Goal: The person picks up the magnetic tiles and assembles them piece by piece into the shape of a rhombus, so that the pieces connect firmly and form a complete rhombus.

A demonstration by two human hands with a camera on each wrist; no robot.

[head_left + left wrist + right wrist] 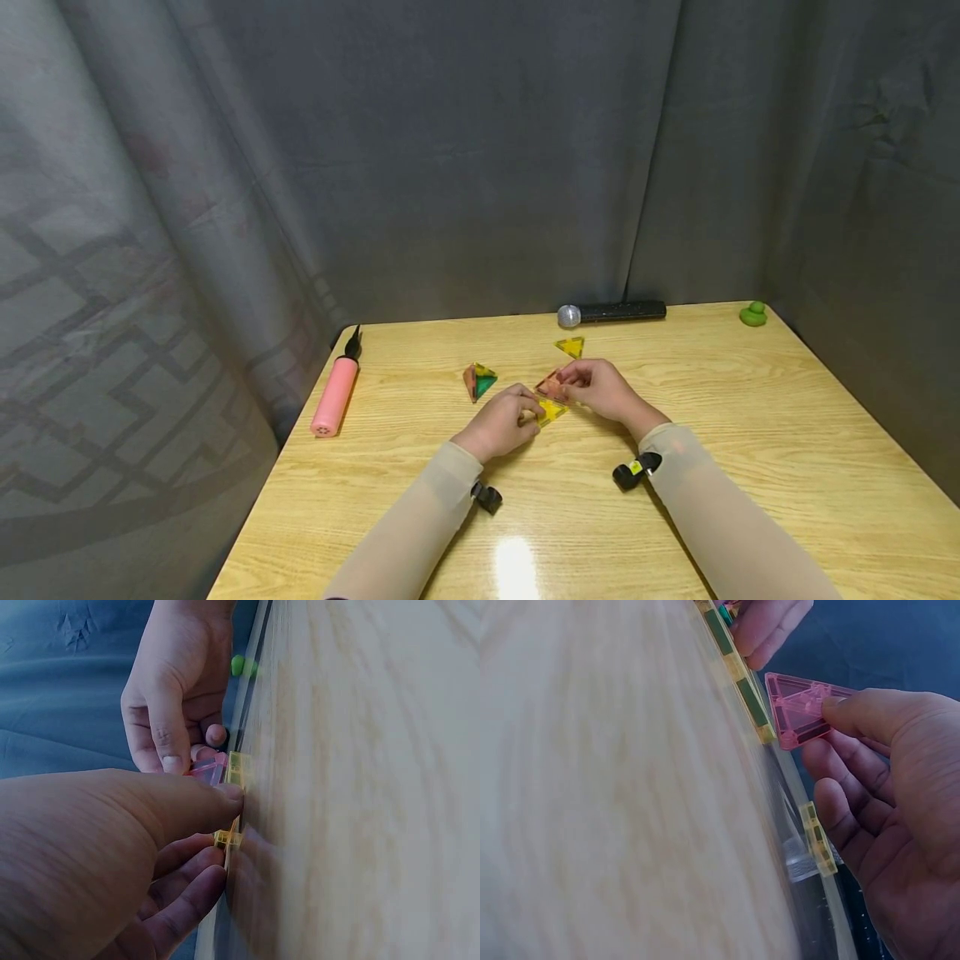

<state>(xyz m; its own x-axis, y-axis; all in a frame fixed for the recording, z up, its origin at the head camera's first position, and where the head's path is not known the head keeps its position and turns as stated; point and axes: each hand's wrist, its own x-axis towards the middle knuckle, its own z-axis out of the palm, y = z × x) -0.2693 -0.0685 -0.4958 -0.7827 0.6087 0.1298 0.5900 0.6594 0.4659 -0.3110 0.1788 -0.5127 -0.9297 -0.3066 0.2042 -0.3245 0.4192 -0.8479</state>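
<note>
My right hand [603, 390] pinches a translucent pink triangular magnetic tile [799, 712] between thumb and fingers, tilted above the tabletop. Just in front of it a yellow triangular magnetic tile [552, 412] lies on the table, its edge close to the pink one; whether they touch I cannot tell. The left hand [504, 423] holds that yellow tile at its left side, thumb and fingers at its edges in the left wrist view. Beyond the right hand lies another yellow triangular tile [572, 347]. Left of the hands stands a small joined shape of orange, green and yellow tiles [482, 382].
A pink hand pump [337, 396] with a black nozzle lies at the table's left edge. Along the back edge rests a black microphone [621, 312] with a silver head. A green toy [753, 315] sits in the back right corner. Grey curtains [465, 158] surround the wooden table [750, 400].
</note>
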